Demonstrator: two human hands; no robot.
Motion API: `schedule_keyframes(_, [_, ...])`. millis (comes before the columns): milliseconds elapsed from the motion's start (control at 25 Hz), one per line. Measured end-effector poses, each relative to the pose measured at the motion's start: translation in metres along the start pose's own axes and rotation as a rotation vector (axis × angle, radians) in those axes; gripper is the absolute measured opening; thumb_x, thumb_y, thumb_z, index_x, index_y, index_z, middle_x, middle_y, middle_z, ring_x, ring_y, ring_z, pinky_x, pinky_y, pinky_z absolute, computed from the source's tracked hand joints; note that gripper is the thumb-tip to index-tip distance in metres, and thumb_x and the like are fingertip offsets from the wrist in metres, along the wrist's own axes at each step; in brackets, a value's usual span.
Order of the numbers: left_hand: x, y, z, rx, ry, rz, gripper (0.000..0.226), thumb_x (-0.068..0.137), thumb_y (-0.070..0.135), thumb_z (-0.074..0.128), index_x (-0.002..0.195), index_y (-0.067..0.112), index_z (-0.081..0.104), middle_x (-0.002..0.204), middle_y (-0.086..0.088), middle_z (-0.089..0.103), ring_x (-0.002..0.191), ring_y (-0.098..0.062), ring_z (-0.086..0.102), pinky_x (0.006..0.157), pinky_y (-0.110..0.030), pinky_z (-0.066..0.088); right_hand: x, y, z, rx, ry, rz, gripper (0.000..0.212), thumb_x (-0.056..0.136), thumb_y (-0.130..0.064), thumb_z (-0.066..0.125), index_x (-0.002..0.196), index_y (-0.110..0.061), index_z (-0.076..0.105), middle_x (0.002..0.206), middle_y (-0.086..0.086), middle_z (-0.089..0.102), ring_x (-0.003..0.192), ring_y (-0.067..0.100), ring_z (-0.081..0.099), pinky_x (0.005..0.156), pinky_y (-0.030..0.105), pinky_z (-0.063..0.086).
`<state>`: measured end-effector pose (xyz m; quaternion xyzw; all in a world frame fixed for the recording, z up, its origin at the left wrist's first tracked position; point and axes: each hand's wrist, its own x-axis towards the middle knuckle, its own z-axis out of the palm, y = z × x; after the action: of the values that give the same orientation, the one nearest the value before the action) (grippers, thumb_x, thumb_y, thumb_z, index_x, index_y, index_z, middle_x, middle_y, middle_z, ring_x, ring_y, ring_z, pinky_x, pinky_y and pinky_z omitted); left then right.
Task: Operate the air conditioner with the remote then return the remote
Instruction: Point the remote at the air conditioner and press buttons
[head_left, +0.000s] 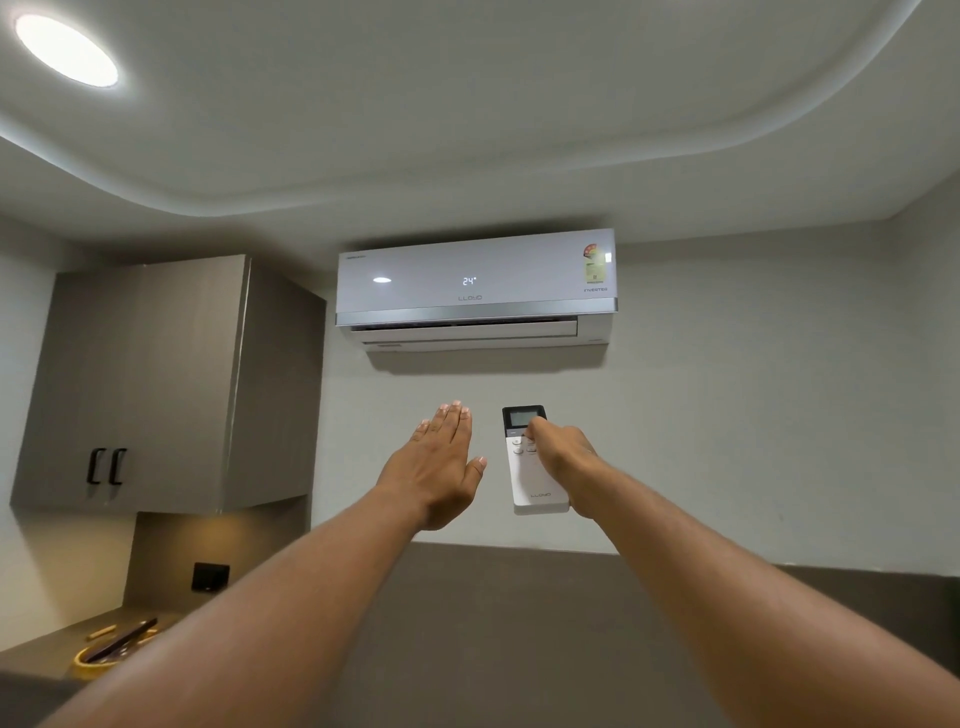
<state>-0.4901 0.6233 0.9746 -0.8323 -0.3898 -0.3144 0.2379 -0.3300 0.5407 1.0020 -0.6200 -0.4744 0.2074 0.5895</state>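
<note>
A white wall-mounted air conditioner (475, 288) hangs high on the wall, its front display lit with "24" and its lower flap slightly open. Below it, my right hand (563, 457) holds a white remote (532, 480) upright, pointed up at the unit, with the thumb on the buttons under its small dark screen. My left hand (441, 465) is raised beside the remote, flat, fingers together and pointing up, holding nothing.
A grey wall cabinet (156, 384) with two black handles hangs at the left. Under it, a counter (62, 644) carries a yellow round object with a dark stick across it. A black switch plate (210, 577) sits on the wall. A round ceiling light (65, 49) glows.
</note>
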Motion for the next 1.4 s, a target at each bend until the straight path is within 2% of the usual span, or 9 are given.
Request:
schedule_keyframes(320, [0.0, -0.001, -0.006, -0.022, 0.025, 0.0, 0.069, 0.099, 0.047, 0.017, 0.154, 0.013, -0.007, 0.163, -0.005, -0.011, 0.148, -0.017, -0.009, 0.115, -0.031, -0.005, -0.001, 0.001, -0.009, 0.015, 0.003, 0.003, 0.02, 0.087, -0.028, 0.045, 0.082, -0.014, 0.058, 0.075, 0.009, 0.064, 0.065, 0.027, 0.061, 0.054, 0.026, 0.043])
schedule_keyframes(720, [-0.006, -0.002, -0.021, -0.031, 0.028, -0.02, 0.068, 0.1, 0.045, 0.018, 0.154, 0.01, -0.006, 0.163, -0.007, -0.01, 0.148, -0.018, -0.009, 0.119, -0.034, -0.002, -0.007, -0.001, -0.008, 0.02, -0.037, -0.007, 0.021, 0.084, -0.027, 0.044, 0.085, -0.012, 0.058, 0.076, 0.009, 0.063, 0.066, 0.028, 0.062, 0.055, 0.026, 0.044])
schedule_keyframes(960, [-0.007, 0.001, -0.02, -0.026, 0.032, -0.011, 0.069, 0.1, 0.046, 0.018, 0.154, 0.011, -0.006, 0.163, -0.006, -0.01, 0.148, -0.018, -0.008, 0.117, -0.032, -0.004, -0.011, -0.003, -0.01, 0.029, -0.034, -0.025, 0.021, 0.086, -0.027, 0.044, 0.086, -0.011, 0.058, 0.074, 0.01, 0.062, 0.062, 0.027, 0.06, 0.052, 0.025, 0.042])
schedule_keyframes(1400, [-0.006, 0.009, -0.017, -0.022, 0.032, 0.003, 0.069, 0.099, 0.047, 0.018, 0.154, 0.011, -0.006, 0.163, -0.007, -0.01, 0.148, -0.018, -0.008, 0.116, -0.032, -0.004, -0.017, 0.0, -0.018, 0.018, -0.028, -0.027, 0.019, 0.084, -0.028, 0.047, 0.085, -0.011, 0.057, 0.075, 0.011, 0.063, 0.066, 0.028, 0.061, 0.056, 0.027, 0.045])
